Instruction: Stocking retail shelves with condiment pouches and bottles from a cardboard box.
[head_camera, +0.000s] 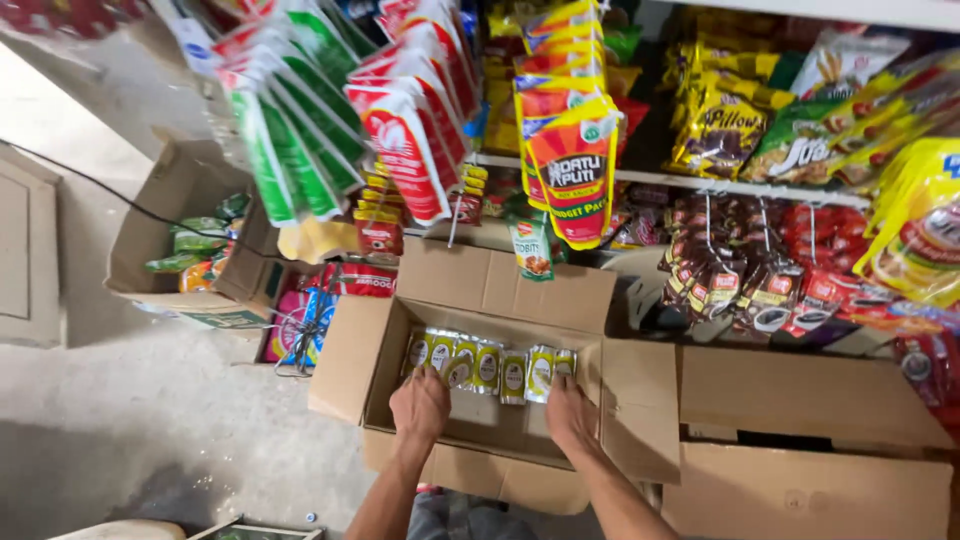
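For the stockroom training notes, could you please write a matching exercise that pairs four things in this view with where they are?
Things:
1. left hand
2. right hand
3. closed carton
4. green packets

Places:
A. in the open box at far left, on the floor
B. at the right end of the sachet row, inside the open carton
C. right of the open carton, flaps shut
D. at the left end of the sachet row

Pairs: 1-D, 2-B, 3-C, 4-A
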